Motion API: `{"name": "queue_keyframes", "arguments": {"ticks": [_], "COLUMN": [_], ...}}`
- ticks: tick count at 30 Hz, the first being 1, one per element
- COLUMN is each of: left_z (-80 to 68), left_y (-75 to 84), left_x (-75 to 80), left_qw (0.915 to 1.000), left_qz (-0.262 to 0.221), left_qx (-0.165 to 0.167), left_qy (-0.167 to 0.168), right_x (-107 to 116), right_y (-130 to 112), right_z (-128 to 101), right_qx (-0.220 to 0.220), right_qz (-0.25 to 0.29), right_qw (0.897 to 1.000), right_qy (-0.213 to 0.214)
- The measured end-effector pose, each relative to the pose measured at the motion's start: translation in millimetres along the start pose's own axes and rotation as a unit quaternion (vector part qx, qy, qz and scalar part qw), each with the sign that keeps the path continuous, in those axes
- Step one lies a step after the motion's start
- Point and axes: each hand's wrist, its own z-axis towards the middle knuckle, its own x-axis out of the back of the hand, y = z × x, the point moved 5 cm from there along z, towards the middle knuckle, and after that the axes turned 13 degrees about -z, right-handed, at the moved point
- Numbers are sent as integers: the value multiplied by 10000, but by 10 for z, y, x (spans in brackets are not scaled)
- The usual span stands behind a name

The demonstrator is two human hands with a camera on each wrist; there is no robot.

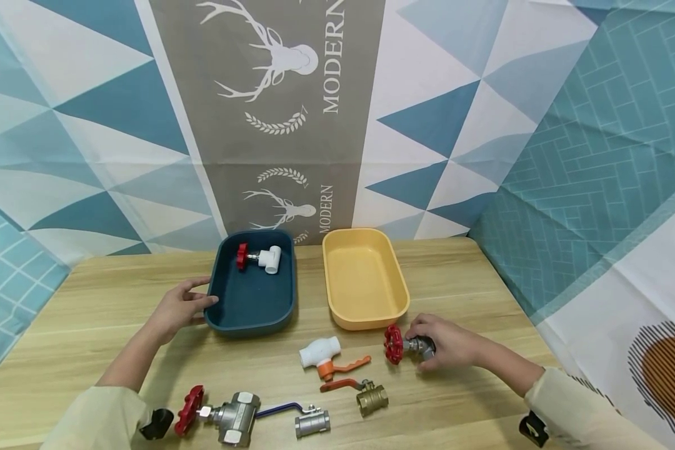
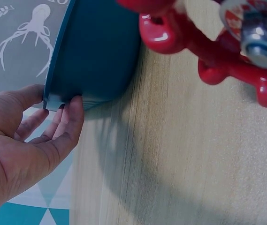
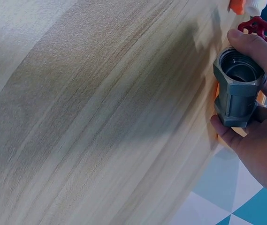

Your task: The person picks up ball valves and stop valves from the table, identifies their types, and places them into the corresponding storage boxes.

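Note:
My left hand [image 1: 181, 307] grips the left wall of a dark blue bin [image 1: 251, 312]; the left wrist view shows the thumb and fingers on either side of its rim. A white plastic valve [image 1: 270, 259] with a red handwheel lies in that bin. At the right, my right hand [image 1: 447, 342] holds a grey metal gate valve [image 3: 239, 101] by its body. Its red handwheel [image 1: 394, 344] points left, close to the front of a yellow bin [image 1: 365, 324]. The right wrist view looks into the valve's threaded opening.
In front of the bins lie a white ball valve [image 1: 320, 352] with an orange lever, a brass valve [image 1: 372, 399] with an orange-red lever, a small steel valve [image 1: 312, 424] with a blue lever, and a large metal valve [image 1: 239, 419] with a red handwheel near the left sleeve.

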Motion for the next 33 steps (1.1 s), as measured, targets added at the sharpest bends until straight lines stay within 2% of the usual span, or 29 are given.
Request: {"name": "queue_keyframes", "arguments": {"ticks": [33], "left_z": [-4], "left_y": [-17], "left_x": [-12], "left_qw": [9999], "left_qz": [55], "left_qx": [58], "left_qy": [65], "right_x": [19], "right_y": [-7], "right_z": [-20], "right_qx": [109], "right_qz": [1], "right_qw": [9999], "right_qy": [6]}}
